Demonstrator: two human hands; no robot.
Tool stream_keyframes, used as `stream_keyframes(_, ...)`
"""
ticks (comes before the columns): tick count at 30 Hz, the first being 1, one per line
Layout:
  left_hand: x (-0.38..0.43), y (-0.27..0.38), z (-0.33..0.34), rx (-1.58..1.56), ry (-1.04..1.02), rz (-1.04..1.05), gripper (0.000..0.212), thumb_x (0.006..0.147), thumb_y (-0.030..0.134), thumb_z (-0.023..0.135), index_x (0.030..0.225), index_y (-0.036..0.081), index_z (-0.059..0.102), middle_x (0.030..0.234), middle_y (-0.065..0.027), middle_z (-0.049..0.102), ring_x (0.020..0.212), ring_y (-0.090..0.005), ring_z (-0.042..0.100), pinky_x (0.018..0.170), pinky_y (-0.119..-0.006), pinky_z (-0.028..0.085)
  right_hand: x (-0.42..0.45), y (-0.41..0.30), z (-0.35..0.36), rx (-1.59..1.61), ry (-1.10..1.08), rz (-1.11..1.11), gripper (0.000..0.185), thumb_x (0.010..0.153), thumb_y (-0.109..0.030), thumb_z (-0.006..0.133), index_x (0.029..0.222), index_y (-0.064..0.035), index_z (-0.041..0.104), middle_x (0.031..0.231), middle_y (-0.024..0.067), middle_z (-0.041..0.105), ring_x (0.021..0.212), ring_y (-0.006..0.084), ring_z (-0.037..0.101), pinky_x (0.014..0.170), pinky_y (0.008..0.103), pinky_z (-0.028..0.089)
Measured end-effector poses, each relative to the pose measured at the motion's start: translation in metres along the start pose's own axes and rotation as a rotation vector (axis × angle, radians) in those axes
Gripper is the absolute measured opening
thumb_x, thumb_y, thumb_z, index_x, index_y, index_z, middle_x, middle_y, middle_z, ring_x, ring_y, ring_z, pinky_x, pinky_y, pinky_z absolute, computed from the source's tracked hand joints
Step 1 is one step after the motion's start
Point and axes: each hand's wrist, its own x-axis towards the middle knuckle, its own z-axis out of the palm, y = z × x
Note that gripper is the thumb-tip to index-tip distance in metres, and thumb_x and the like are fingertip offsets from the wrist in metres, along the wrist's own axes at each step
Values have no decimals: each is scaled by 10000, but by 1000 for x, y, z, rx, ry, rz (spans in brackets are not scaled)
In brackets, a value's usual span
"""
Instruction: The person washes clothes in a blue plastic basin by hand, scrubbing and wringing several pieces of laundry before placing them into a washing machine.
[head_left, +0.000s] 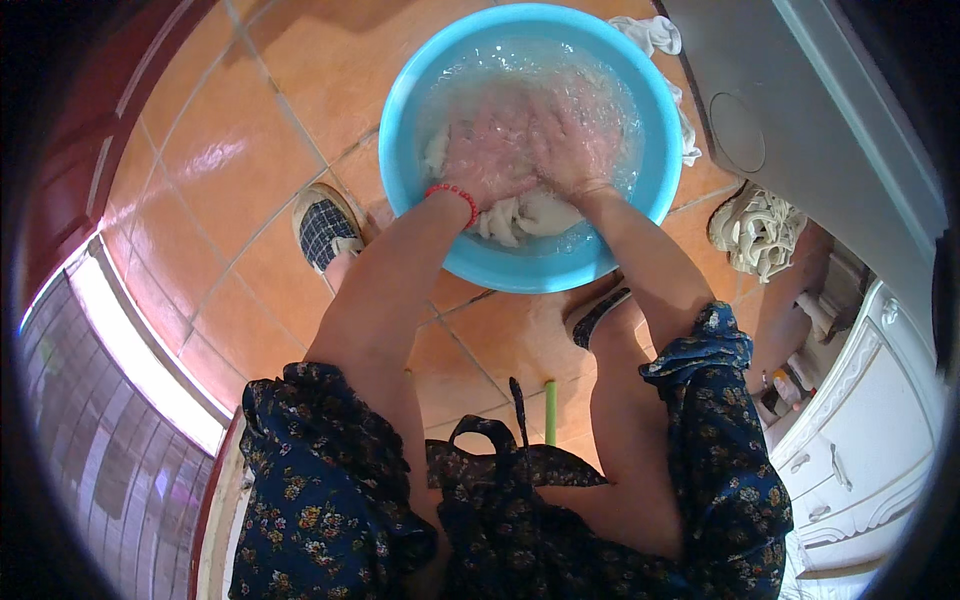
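A round light-blue plastic basin holds cloudy water with a pale wet cloth in it. Both hands are under the rippling surface, side by side near the basin's middle. My left hand, with a red bead bracelet at its wrist, lies over the upper left part of the cloth. My right hand is just beside it, its wrist at the cloth's right end. Water and glare blur the fingers, so whether either hand grips the cloth is unclear.
White cloths lie on the orange tiled floor along the basin's right rim. A pair of pale lace-up sneakers stands by a grey appliance. A white cabinet is at lower right, a dark red door at left.
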Motion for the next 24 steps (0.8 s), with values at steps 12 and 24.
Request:
stream_keyframes(12, 2, -3, 10, -164, -7, -8, 841, 760, 613, 530, 1412, 157, 258, 1453, -88, 251, 1353, -299, 193, 1059, -624, 83, -3, -24, -17, -957, 113, -146, 471, 825, -329, 483, 1293, -281, 457, 1414, 22, 347, 1332, 294, 235, 1038, 603, 113)
stream_keyframes(24, 7, -3, 5, -131, -152, -21, 865, 757, 627, 498, 1425, 141, 242, 1504, -89, 139, 1394, -308, 38, 1059, -622, 26, 0, -21, -15, -817, 268, -232, 413, 808, -328, 506, 1209, -237, 543, 1354, 29, 430, 1294, 275, 321, 1028, 599, 146)
